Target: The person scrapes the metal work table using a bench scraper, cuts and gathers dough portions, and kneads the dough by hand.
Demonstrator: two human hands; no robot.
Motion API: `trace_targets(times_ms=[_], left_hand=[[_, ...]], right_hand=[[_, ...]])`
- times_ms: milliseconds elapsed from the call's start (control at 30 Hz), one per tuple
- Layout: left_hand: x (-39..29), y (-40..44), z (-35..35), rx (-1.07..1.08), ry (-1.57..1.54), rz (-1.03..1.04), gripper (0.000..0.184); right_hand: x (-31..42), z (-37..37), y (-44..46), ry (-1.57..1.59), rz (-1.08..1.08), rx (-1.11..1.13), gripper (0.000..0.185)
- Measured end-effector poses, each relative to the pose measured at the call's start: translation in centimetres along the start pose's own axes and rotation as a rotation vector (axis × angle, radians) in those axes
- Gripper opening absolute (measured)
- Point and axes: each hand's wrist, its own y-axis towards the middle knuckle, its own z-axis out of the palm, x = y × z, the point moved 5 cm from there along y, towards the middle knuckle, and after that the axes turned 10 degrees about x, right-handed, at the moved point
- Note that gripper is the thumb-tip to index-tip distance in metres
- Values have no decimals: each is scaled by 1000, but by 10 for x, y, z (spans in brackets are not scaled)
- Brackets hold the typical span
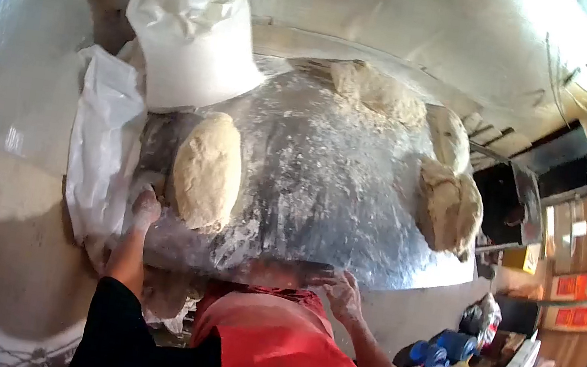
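A long oval lump of dough [209, 172] lies on the left part of the floury metal table [312, 156]. Just left of its lower half is my left hand [147, 206], dusted with flour and touching the tabletop; its fingers are too unclear to tell what they hold, if anything. My right hand [344, 296] is at the table's front edge, its floury fingers spread and pointing left, with nothing visibly gripped. More dough [377, 94] lies along the back edge, and a folded dough lump [449, 209] sits at the right edge.
A large white sack [191, 56] stands at the back left, with a crumpled white bag [100, 141] beside it. Another pale lump [448, 138] is at the back right. Blue containers [454, 345] and shelves stand at the lower right.
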Motion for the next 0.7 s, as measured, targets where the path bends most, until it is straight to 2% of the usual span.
trace_targets(times_ms=[100,133,267,333,433,467,500,533,567,633,700], left_hand=[[-15,7,-19,204,-245,-30,39],[-16,7,-30,250,-357,-42,37],[-14,-9,-108,387,-964,-100,33],[-31,-29,-152,322,-1061,-107,30],[-80,-74,-191,56,-989,-88,40],[-97,-92,-190,-12,-1055,-60,46],[-121,-111,-179,1,-1048,-75,46],[-152,-132,-172,-88,-1129,32,45],[-184,-154,-167,-184,-1207,140,45],[-254,-192,-125,40,-1247,287,43],[-316,-225,-67,132,-1048,378,37]], right_hand=[[31,-18,-12,182,76,-16,42],[24,-11,-5,149,-118,-15,46],[22,-7,2,58,-123,51,50],[35,-17,4,145,-145,110,52],[34,-21,17,108,-227,101,55],[34,-25,22,115,-221,114,55],[36,-29,29,372,-211,218,58],[39,-33,35,630,-195,321,61],[48,-44,40,673,-233,308,63],[68,-63,48,719,-281,315,65],[84,-81,54,1150,-364,270,64]])
